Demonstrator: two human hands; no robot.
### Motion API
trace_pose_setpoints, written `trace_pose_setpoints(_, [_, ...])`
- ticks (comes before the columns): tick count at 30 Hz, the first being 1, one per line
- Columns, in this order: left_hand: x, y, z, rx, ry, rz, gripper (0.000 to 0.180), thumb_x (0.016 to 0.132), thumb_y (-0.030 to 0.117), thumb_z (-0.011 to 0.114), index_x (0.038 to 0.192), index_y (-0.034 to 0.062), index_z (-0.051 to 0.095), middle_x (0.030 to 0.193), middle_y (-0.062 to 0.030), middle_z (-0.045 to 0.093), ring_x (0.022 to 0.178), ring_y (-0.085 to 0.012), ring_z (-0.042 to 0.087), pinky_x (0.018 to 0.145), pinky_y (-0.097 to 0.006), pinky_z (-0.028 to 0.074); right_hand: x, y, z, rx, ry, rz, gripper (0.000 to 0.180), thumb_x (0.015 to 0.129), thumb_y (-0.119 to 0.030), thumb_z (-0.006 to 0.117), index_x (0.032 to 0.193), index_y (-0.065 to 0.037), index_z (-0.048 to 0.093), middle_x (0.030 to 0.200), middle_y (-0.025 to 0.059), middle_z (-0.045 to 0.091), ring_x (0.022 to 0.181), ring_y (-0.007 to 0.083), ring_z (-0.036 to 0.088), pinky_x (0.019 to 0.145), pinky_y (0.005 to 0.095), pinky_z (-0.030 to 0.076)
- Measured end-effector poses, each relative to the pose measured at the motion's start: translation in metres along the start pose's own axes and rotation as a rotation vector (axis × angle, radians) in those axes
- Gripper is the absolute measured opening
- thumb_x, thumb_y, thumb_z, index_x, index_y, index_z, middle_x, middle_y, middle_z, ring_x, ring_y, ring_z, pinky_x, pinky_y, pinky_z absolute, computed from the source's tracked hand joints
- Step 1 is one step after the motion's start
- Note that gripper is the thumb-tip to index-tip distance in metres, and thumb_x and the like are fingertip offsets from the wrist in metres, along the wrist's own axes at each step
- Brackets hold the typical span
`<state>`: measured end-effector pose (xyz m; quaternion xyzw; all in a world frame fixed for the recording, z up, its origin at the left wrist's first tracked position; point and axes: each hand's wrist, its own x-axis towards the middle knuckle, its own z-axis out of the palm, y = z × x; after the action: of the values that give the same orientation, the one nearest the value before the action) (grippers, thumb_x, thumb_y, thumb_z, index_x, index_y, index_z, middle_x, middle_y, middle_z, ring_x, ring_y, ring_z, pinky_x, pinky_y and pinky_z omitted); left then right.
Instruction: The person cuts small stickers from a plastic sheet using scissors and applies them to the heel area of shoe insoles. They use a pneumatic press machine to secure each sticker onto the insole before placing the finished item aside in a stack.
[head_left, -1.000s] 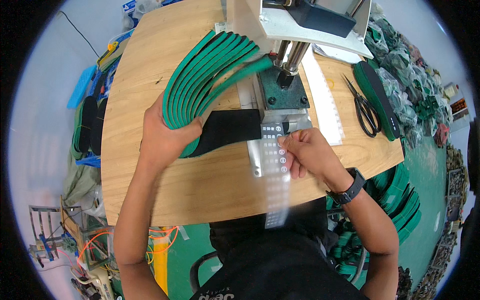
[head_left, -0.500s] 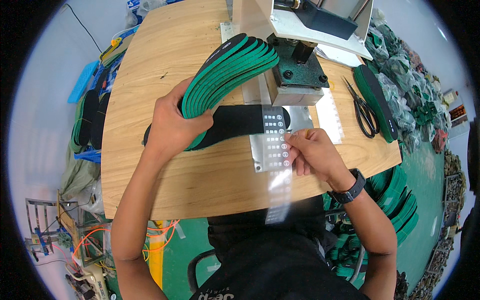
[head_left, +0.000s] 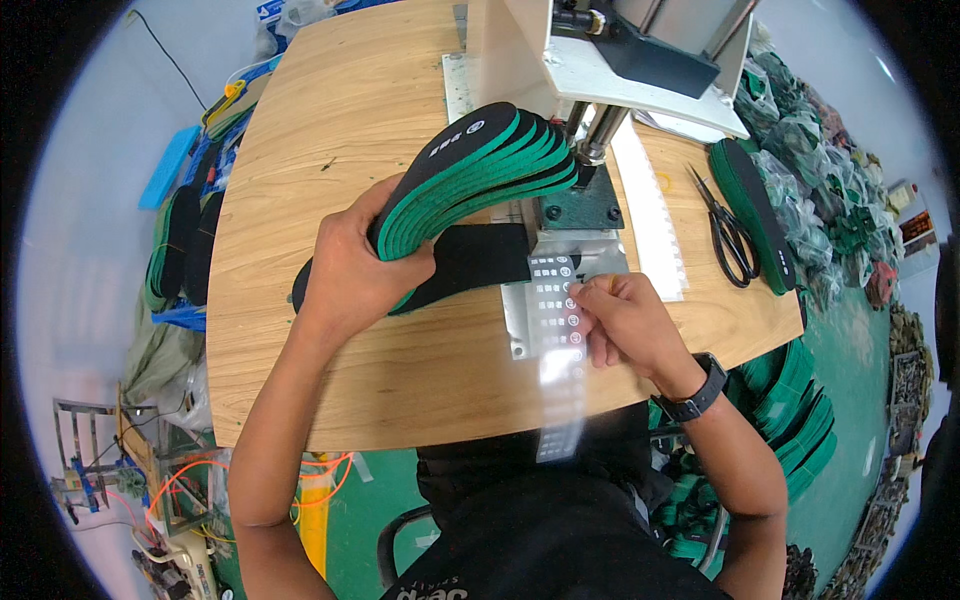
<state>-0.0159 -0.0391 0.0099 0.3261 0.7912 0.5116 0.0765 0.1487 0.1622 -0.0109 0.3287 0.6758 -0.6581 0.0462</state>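
My left hand (head_left: 365,265) is wrapped round a fanned stack of insoles (head_left: 470,165), black on top with green edges. A single black insole (head_left: 475,262) lies flat on the table below the stack, its right end hidden under the heat press head (head_left: 580,205). That head is down, its metal block over the insole end and the top of a clear film strip (head_left: 556,325) with rows of white prints. My right hand (head_left: 635,320) pinches the strip's right edge just in front of the press. The strip's lower end hangs past the table edge.
Right of the press lie black scissors (head_left: 730,235) and another insole stack (head_left: 750,215). A white sheet (head_left: 650,220) sits beside the press. Green insole bundles (head_left: 790,410) are below the table at right; bagged material (head_left: 800,160) is piled behind. More insoles (head_left: 178,240) stand at left.
The press head has come down, baring its rods, onto the end of the flat insole and film. The held stack has tipped slightly lower and to the right. Both hands keep their holds.
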Motion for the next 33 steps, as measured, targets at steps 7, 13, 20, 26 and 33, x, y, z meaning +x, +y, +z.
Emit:
trace_pose_setpoints(7, [-0.003, -0.004, 0.003, -0.015, 0.010, 0.059, 0.053, 0.067, 0.005, 0.068, 0.119, 0.0023, 0.058, 0.084, -0.0096, 0.067, 0.075, -0.0131, 0.062, 0.074, -0.025, 0.049, 0.000, 0.005, -0.001, 0.083, 0.008, -0.084, 0.026, 0.091, -0.019, 0.060, 0.071, -0.002, 0.058, 0.059, 0.0049, 0.060, 0.036, 0.0097, 0.050, 0.031, 0.0207, 0.033])
trace_pose_setpoints(13, [-0.010, -0.007, -0.001, 0.215, -0.014, 0.063, 0.056, 0.070, 0.018, 0.070, 0.123, 0.0025, 0.056, 0.102, -0.0164, 0.067, 0.095, -0.0207, 0.065, 0.086, -0.031, 0.048, -0.001, 0.014, -0.030, -0.011, -0.034, -0.347, 0.018, 0.089, -0.017, 0.062, 0.082, -0.001, 0.063, 0.062, 0.0034, 0.060, 0.044, 0.0066, 0.053, 0.041, 0.0201, 0.040])
trace_pose_setpoints(20, [-0.003, -0.010, -0.052, 0.082, -0.343, -0.034, 0.079, 0.068, 0.036, 0.079, 0.132, -0.0010, 0.049, 0.130, -0.0189, 0.054, 0.125, -0.0291, 0.047, 0.107, -0.035, 0.031, 0.046, -0.042, -0.164, -0.655, 0.453, -0.837, 0.037, 0.085, -0.033, 0.068, 0.086, 0.003, 0.061, 0.071, 0.0077, 0.058, 0.067, 0.0144, 0.053, 0.060, 0.0296, 0.044])
trace_pose_setpoints(26, [0.011, -0.003, -0.055, 0.282, -0.629, -0.316, 0.085, 0.055, 0.033, 0.089, 0.122, -0.0061, 0.055, 0.109, -0.0132, 0.059, 0.100, -0.0232, 0.056, 0.090, -0.033, 0.043, 0.042, -0.037, -0.319, -0.855, 0.498, -0.245, 0.075, 0.070, -0.058, 0.074, 0.105, 0.007, 0.059, 0.091, 0.0110, 0.062, 0.084, 0.0187, 0.059, 0.074, 0.0309, 0.046])
trace_pose_setpoints(33, [-0.024, 0.034, -0.067, 0.667, -0.337, -0.239, 0.070, 0.054, 0.026, 0.086, 0.110, -0.0043, 0.057, 0.095, -0.0184, 0.063, 0.090, -0.0295, 0.062, 0.081, -0.035, 0.048, 0.038, -0.021, -0.322, -0.595, 0.236, -0.053, 0.083, 0.060, -0.048, 0.085, 0.115, 0.009, 0.059, 0.106, 0.0169, 0.064, 0.096, 0.0252, 0.063, 0.083, 0.0326, 0.048])
